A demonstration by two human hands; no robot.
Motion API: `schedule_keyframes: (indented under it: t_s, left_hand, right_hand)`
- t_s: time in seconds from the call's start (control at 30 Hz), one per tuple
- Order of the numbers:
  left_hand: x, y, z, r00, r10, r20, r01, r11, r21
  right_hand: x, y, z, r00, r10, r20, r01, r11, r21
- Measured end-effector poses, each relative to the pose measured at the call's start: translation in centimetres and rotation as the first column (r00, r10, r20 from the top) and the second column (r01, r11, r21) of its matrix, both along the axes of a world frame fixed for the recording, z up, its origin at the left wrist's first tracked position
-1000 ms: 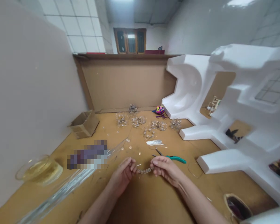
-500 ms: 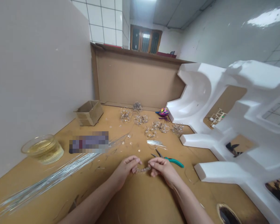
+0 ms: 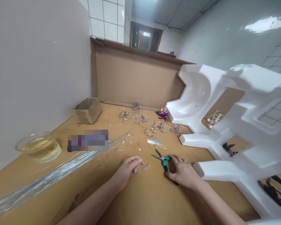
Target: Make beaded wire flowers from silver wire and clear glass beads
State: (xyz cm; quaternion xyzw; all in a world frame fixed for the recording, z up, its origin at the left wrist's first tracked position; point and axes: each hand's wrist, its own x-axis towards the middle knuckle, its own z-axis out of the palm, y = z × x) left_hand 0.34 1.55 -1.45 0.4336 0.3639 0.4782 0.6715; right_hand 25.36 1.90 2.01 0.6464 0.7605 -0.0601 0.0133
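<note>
My left hand (image 3: 127, 170) rests low on the tan board, its fingers curled over one end of a short strand of transparent beads (image 3: 146, 167). The strand's far end lies free on the board. My right hand (image 3: 182, 172) is to the right, gripping the teal handles of small pliers (image 3: 163, 160), whose steel jaws point up and left. Just beyond the pliers lies a small bunch of silver wires (image 3: 155, 142). Several wire-and-bead flower shapes (image 3: 140, 118) sit farther back.
A long bundle of thin glass-like rods (image 3: 49, 181) lies at the left, near a glass bowl of yellow liquid (image 3: 38, 147). Also there are a small cardboard box (image 3: 87, 110), a blurred patch (image 3: 87, 140), a colourful ornament (image 3: 163, 112) and a large white foam form (image 3: 201, 93).
My right hand has let go of the bead strand, moved right and taken the pliers. The hands are now farther apart. The view has shifted slightly.
</note>
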Motion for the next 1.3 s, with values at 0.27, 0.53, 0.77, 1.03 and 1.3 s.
schedule_keyframes:
  t_s: [0.27, 0.53, 0.77, 1.03, 1.3]
  left_hand:
    - [-0.2, -0.3, 0.3, 1.000, -0.029, 0.005, 0.029, 0.999, 0.022]
    - [0.0, -0.2, 0.1, 1.000, -0.021, -0.013, 0.022, 0.998, 0.052]
    - [0.2, -0.9, 1.3, 0.927, 0.115, -0.357, -0.063, 0.986, 0.154]
    - [0.5, -1.2, 2.1, 0.888, 0.159, -0.431, -0.073, 0.975, 0.210]
    - [0.6, -1.2, 2.0, 0.882, 0.168, -0.441, -0.084, 0.975, 0.204]
  right_hand:
    - [-2.4, -0.1, 0.6, 0.991, -0.048, 0.126, 0.051, 0.999, -0.019]
    - [1.1, -0.2, 5.6, 0.930, -0.099, -0.354, -0.117, 0.833, -0.541]
    - [0.3, -1.4, 9.0, 0.806, -0.174, -0.566, -0.326, 0.668, -0.670]
    - [-1.4, -1.6, 9.3, 0.874, -0.094, -0.477, -0.270, 0.721, -0.638]
    - [-1.6, -1.4, 9.0, 0.891, -0.028, -0.453, -0.291, 0.730, -0.619]
